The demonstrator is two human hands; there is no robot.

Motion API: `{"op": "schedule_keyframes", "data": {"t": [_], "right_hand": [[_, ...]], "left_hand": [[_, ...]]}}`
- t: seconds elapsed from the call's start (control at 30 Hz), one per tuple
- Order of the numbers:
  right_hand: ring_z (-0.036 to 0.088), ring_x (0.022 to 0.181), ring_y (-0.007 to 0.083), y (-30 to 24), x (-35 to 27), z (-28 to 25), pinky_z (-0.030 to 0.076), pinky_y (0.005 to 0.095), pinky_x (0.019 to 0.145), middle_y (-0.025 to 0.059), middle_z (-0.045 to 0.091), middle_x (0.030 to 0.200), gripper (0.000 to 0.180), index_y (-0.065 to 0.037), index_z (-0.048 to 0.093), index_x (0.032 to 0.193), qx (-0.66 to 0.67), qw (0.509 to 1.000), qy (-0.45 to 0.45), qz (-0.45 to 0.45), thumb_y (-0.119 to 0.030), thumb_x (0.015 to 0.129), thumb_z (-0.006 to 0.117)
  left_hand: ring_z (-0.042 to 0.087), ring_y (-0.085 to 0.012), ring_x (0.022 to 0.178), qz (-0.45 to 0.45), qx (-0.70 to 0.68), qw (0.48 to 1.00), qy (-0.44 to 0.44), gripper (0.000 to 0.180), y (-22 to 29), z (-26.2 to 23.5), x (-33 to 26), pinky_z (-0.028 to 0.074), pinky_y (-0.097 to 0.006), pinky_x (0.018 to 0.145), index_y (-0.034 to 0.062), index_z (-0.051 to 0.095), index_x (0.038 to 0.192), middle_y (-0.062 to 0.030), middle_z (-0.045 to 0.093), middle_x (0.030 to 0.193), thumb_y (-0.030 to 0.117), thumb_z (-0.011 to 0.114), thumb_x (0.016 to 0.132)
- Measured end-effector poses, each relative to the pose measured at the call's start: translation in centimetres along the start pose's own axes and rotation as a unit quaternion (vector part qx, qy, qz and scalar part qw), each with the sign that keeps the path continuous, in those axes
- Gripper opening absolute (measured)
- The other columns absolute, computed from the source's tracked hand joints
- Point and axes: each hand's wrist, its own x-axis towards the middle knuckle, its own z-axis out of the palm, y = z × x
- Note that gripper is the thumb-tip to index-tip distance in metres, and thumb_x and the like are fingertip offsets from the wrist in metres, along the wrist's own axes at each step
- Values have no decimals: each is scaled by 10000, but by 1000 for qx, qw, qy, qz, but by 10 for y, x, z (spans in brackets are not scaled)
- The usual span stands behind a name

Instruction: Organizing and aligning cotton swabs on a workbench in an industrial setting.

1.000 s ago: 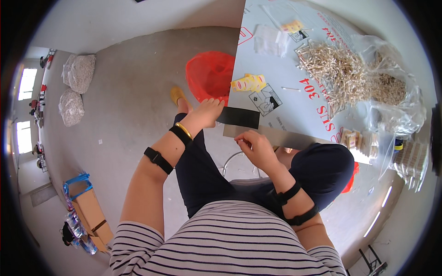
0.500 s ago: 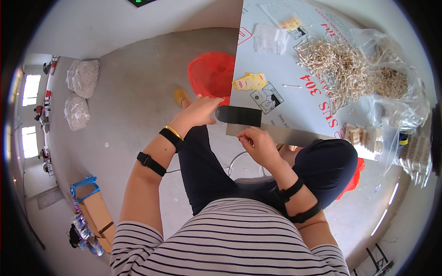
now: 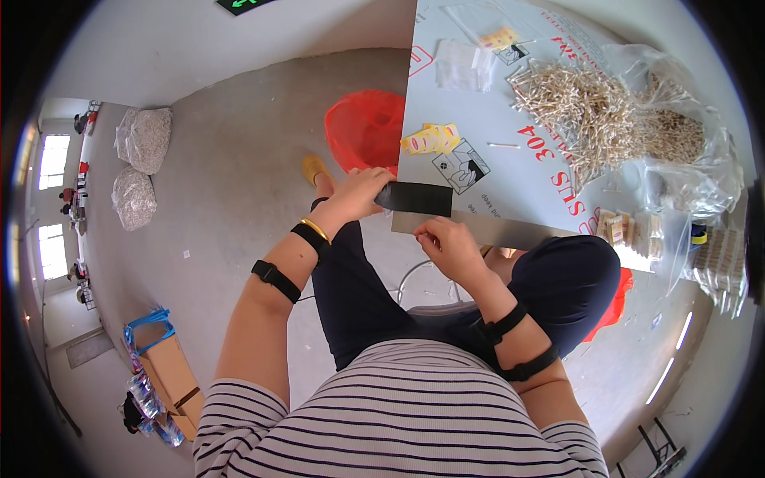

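Along the upper right, here's the tabletop [image 3: 486, 119], sheeted in pale grey-blue with red lettering, one corner pointing in towards the person's lap. On its far right sprawls a big, loose pile of cotton swabs [image 3: 578, 111], running straight up against a crumpled clear plastic bag [image 3: 701, 187] with more swabs showing through. Past the tabletop's left edge, a red plastic bag [image 3: 358, 131] gapes open. Now to the hands! Left hand [image 3: 358, 193] is out at that left edge, fingers stretched forward, tips right at the end of a flat black strip [image 3: 418, 200]; whether they're clamped on it, I can't tell from up here. That strip lies across the near-left corner of the tabletop, its left end reaching the edge. Right hand [image 3: 450, 245] sits just below it, by the bare front edge, fingers curled in and thumb close to the forefinger; can't tell whether the tips meet or pinch anything. Smaller items now: flat clear bags [image 3: 464, 65] stacked towards the back, yellow-and-white packets [image 3: 430, 139] overlapping near the left edge, and, smallest of all, one lone swab [image 3: 504, 146] lying between packets and pile.
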Motion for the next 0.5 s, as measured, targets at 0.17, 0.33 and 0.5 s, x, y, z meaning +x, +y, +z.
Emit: {"op": "schedule_keyframes", "data": {"t": [0.17, 0.33, 0.5], "right_hand": [[671, 784, 302, 2, -1, 2, 481, 441, 716, 79, 673, 809, 52, -89, 721, 869, -22, 1000, -16, 11, -134, 889, 703], [670, 787, 300, 4, -1, 4, 475, 441, 719, 73, 672, 809, 53, -94, 719, 864, -25, 1000, -14, 8, -141, 885, 707], [675, 787, 299, 4, -1, 3, 481, 449, 709, 70, 669, 796, 46, -97, 719, 859, -26, 1000, -12, 3, -136, 881, 708]], "left_hand": [[571, -314, 1265, -3, -5, 999, 33, 775, 16, 7, 4, 415, -450, 1051, 103, 532, 1377, -99, 587, 1333, 85, 897, 693], [578, -334, 1183, -3, 9, 998, 62, 780, 30, 16, 13, 403, -450, 1044, 117, 545, 1353, -109, 586, 1233, 107, 908, 662], [526, -327, 1261, 2, 9, 997, 70, 810, 35, 27, 24, 375, -450, 1090, 147, 532, 1385, -100, 566, 1284, 149, 919, 674]]}}
